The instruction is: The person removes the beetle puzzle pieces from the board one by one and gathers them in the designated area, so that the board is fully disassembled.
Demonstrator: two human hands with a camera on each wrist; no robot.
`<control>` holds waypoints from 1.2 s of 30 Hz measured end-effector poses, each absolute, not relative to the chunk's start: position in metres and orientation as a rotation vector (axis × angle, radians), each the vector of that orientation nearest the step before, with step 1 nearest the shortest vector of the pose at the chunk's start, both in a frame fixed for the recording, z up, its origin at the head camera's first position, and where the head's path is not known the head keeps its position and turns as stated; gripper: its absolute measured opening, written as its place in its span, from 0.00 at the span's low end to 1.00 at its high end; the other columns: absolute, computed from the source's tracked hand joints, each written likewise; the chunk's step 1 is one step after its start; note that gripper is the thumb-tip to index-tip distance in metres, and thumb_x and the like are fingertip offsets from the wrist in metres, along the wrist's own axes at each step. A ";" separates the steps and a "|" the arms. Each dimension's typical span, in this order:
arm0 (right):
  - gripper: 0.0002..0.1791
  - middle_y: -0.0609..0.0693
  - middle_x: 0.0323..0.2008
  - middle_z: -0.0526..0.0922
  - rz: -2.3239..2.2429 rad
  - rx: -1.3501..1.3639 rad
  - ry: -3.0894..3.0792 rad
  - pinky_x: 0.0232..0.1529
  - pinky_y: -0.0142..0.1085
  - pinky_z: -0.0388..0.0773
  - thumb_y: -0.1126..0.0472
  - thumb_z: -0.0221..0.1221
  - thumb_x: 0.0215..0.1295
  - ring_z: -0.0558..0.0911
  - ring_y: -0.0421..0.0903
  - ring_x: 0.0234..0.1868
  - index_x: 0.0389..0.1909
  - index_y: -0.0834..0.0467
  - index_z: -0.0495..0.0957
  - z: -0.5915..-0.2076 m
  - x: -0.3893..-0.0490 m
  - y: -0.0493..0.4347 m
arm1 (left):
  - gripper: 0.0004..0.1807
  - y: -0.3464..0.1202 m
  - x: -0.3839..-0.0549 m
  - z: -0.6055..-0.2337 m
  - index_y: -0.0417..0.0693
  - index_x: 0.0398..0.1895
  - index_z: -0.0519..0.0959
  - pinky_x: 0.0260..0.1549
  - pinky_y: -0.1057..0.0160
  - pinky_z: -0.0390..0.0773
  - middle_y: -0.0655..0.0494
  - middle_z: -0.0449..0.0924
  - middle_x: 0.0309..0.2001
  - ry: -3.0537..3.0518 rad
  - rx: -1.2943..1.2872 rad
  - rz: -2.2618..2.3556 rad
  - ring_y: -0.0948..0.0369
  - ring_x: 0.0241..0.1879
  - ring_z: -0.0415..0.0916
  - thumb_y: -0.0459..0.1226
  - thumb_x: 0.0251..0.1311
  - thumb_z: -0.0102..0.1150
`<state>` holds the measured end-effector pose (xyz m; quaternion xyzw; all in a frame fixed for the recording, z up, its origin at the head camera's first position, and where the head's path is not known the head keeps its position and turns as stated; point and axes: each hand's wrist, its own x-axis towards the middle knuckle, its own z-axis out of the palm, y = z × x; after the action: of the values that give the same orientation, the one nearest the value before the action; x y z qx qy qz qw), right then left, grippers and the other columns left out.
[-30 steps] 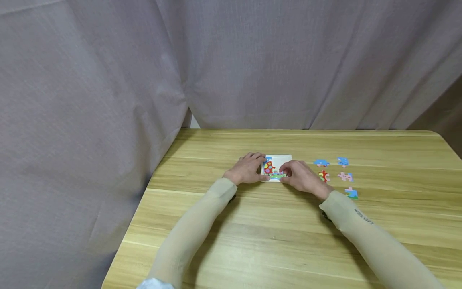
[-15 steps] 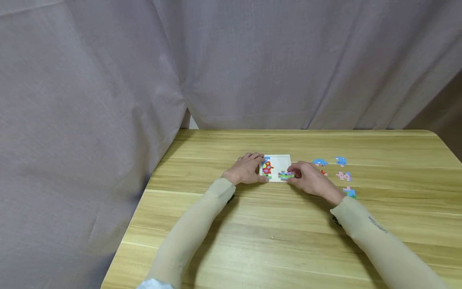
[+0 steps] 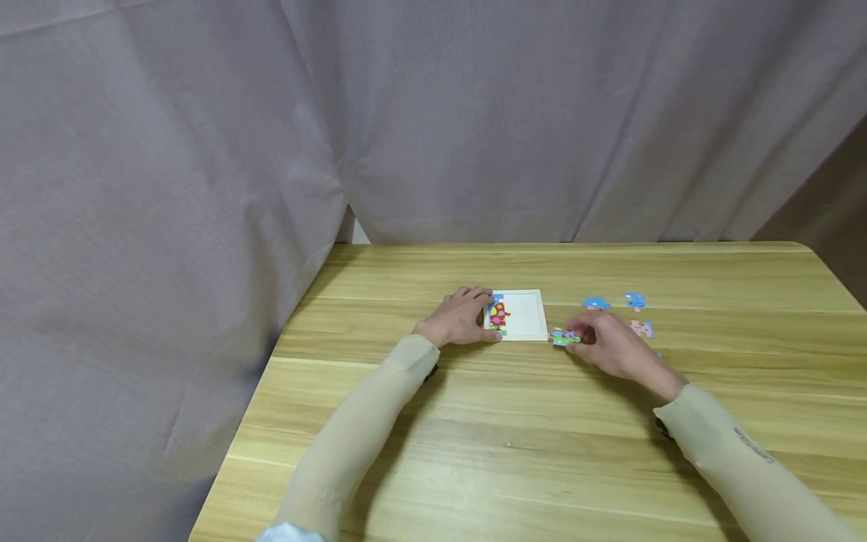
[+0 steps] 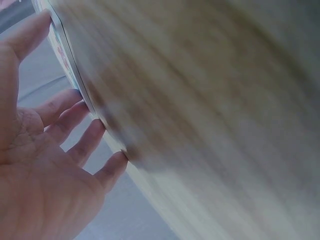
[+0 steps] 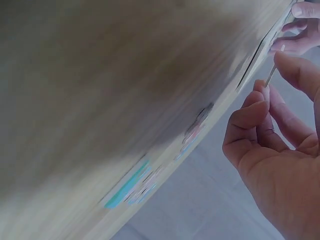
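Observation:
In the head view, my right hand point(image 3: 618, 348) pinches a green, blue and purple puzzle piece point(image 3: 564, 337) by its edge between thumb and fingers. The piece is just off the lower right corner of a white puzzle tray point(image 3: 544, 320). Edge-on, the pinched piece point(image 5: 271, 75) shows as a thin strip in the right wrist view. My left hand point(image 3: 460, 316) rests against the tray's left side, fingers spread, with fingertips and thumb touching its border. A column of pieces with a red, yellow-spotted picture point(image 3: 499, 314) fills the tray's left side; its bare white base shows to the right.
Loose pieces lie on the wooden table point(image 3: 433, 452) to the right: a blue one point(image 3: 596, 302), another blue one point(image 3: 634, 300) and a pink one point(image 3: 642, 329). My right hand and wrist partly cover that area. A grey curtain point(image 3: 474, 135) hangs behind the table.
My right hand has lifted the green puzzle piece from the tray's bottom row and carried it right, past the tray's edge. My left hand stays at the tray.

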<state>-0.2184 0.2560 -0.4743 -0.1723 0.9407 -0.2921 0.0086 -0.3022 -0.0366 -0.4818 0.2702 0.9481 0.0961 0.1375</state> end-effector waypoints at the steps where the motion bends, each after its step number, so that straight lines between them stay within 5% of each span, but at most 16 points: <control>1: 0.15 0.51 0.35 0.85 -0.902 -0.530 2.951 0.36 0.29 0.73 0.64 0.75 0.65 0.78 0.43 0.37 0.50 0.67 0.88 -0.474 -0.217 0.258 | 0.47 -0.037 -0.302 -0.482 0.56 0.87 0.62 0.87 0.45 0.60 0.58 0.58 0.88 2.743 0.780 0.282 0.52 0.87 0.55 0.63 0.72 0.65; 19: 0.11 0.47 0.32 0.84 -0.848 -0.525 3.011 0.33 0.30 0.72 0.66 0.76 0.63 0.73 0.35 0.33 0.45 0.66 0.89 -0.482 -0.195 0.299 | 0.48 -0.037 -0.301 -0.480 0.55 0.87 0.61 0.86 0.44 0.60 0.58 0.57 0.88 2.737 0.774 0.303 0.52 0.87 0.55 0.62 0.72 0.66; 26: 0.15 0.44 0.31 0.83 -0.806 -0.509 3.025 0.45 0.32 0.76 0.65 0.77 0.62 0.76 0.35 0.36 0.48 0.65 0.90 -0.482 -0.190 0.308 | 0.47 -0.037 -0.302 -0.480 0.55 0.87 0.62 0.86 0.44 0.60 0.58 0.57 0.88 2.734 0.770 0.313 0.52 0.87 0.55 0.62 0.72 0.66; 36: 0.15 0.47 0.35 0.89 -0.776 -0.537 2.980 0.37 0.32 0.75 0.65 0.77 0.62 0.82 0.40 0.38 0.48 0.66 0.90 -0.484 -0.189 0.315 | 0.48 -0.036 -0.301 -0.480 0.55 0.87 0.62 0.86 0.43 0.60 0.58 0.57 0.88 2.732 0.771 0.321 0.52 0.87 0.55 0.61 0.72 0.67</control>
<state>-0.1894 0.3148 -0.4838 -0.1718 0.9533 -0.2481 0.0078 -0.3010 -0.0363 -0.4799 0.2671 0.9466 0.1112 0.1421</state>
